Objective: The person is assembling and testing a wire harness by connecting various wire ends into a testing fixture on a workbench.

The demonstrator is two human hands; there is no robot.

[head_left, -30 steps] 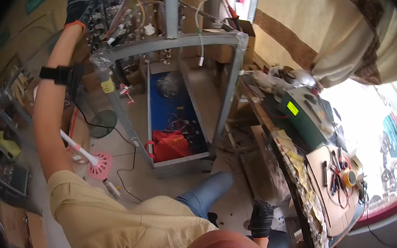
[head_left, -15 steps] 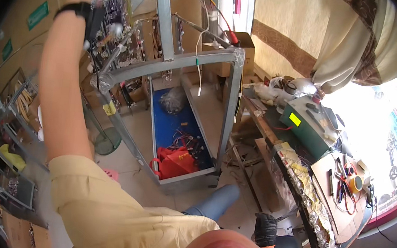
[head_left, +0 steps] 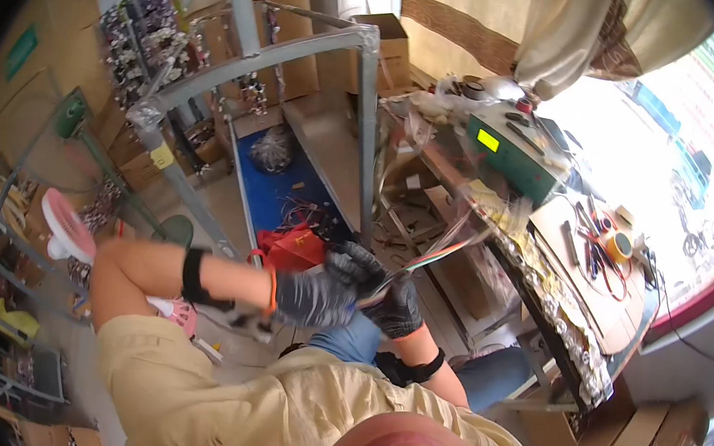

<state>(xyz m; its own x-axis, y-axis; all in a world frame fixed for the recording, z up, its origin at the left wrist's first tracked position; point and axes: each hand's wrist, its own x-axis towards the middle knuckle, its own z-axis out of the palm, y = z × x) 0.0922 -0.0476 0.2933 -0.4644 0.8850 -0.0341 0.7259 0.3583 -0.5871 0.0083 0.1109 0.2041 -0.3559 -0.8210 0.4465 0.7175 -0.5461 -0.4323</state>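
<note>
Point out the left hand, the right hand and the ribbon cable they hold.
left hand [head_left: 313,296]: head view, back of the grey glove.
right hand [head_left: 396,307]: head view, knuckles of the dark glove.
ribbon cable [head_left: 432,258]: head view, blurred coloured strip rising from the hands.

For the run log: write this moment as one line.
left hand: gloved, gripping cable end | right hand: gloved, gripping flat multicolour ribbon cable | hands together | cable: blurred | nearby: red bag
</note>
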